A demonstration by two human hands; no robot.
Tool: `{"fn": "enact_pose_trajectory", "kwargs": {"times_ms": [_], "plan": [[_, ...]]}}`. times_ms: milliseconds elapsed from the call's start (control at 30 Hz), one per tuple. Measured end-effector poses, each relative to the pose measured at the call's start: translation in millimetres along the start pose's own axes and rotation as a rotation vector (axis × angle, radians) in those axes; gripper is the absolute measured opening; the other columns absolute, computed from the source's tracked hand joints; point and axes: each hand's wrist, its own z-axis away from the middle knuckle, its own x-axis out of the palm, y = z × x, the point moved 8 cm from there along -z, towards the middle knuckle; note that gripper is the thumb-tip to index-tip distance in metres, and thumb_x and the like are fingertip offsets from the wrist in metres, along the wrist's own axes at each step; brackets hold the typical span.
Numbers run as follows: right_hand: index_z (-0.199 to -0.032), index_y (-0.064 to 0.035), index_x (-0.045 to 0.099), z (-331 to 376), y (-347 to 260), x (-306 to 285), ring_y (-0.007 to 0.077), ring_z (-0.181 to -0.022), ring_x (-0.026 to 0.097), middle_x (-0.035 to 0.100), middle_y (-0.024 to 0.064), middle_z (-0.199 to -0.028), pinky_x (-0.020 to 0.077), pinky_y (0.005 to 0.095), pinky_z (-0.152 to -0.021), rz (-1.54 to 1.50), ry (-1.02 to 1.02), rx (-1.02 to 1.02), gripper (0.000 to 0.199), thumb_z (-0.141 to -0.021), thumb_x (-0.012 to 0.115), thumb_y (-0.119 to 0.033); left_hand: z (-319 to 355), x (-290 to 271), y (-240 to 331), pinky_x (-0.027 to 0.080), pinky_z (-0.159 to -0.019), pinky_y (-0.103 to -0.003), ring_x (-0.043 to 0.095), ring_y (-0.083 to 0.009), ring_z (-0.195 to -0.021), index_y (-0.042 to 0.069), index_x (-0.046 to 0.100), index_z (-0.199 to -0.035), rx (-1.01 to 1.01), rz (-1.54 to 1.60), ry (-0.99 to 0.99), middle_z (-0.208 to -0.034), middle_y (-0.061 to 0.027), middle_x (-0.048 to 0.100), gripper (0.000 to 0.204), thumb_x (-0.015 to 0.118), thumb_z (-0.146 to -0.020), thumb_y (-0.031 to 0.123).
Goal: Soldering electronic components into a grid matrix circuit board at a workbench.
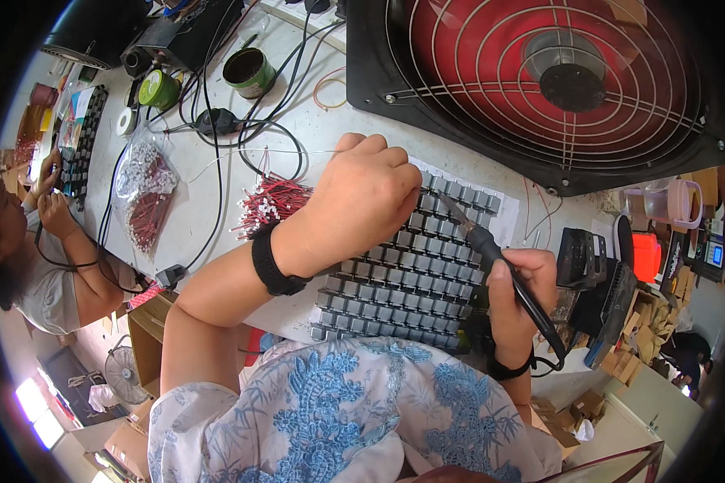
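On the white table [314,133] in front of you lies a tray of small grey square parts [411,274], set in tight rows, just beyond your blue-patterned top. Your left hand [362,197] hovers over the far left part of that tray, fingers curled in and pinched narrow near the parts; whether they hold something small you cannot tell from this view. A black band sits on that wrist. Your right hand [519,294] is closed around the black handle of a soldering iron [491,249], gripped like a pen, with its tip pointing to the far left and meeting the tray close to your left fingertips. The iron's cord loops down below your right wrist.

Just left of your left hand, a bundle of short red wires [270,205] lies on the table, with a clear bag of more red wires [145,193] further left. At the far right stands a big fan [556,72] with red blades and a wire guard. At the far left, another person [32,249] works at their own dark tray.
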Motion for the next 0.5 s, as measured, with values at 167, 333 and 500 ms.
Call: {"fn": "enact_pose_trajectory", "kwargs": {"times_ms": [167, 333, 500], "plan": [[-0.098, 0.0016, 0.055, -0.8, 3.5, 1.6, 0.0055, -0.062, 0.054, 0.061, 0.0041, -0.072, 0.0422, 0.0195, -0.057, 0.016, -0.001, -0.001, 0.018, -0.085, 0.067, -0.003, -0.6, 5.7, -0.5, 0.041, -0.074, -0.036, 0.055, -0.0225, -0.076, 0.01, 0.066, -0.078, 0.011, 0.015, -0.008, -0.073, -0.0021, 0.057, 0.01, 0.072, -0.07, 0.01], [-0.098, 0.0011, 0.056, -2.1, 5.1, 5.2, 0.0056, -0.061, 0.055, 0.061, 0.0041, -0.071, 0.043, 0.0198, -0.057, 0.033, -0.006, -0.013, 0.018, -0.086, 0.068, -0.005, -1.2, 9.3, -2.2, 0.041, -0.074, -0.036, 0.055, -0.0226, -0.075, 0.01, 0.067, -0.078, 0.005, 0.017, -0.024, -0.073, -0.0021, 0.057, 0.01, 0.072, -0.07, 0.011], [-0.098, 0.001, 0.056, -1.4, 5.4, 9.4, 0.0059, -0.06, 0.055, 0.061, 0.0039, -0.07, 0.0437, 0.0203, -0.056, 0.03, -0.031, 0.018, 0.019, -0.086, 0.068, -0.006, -0.5, 10.5, -2.7, 0.042, -0.074, -0.036, 0.055, -0.0225, -0.075, 0.011, 0.067, -0.079, -0.004, -0.01, -0.036, -0.073, -0.0018, 0.057, 0.01, 0.072, -0.07, 0.011]]}}
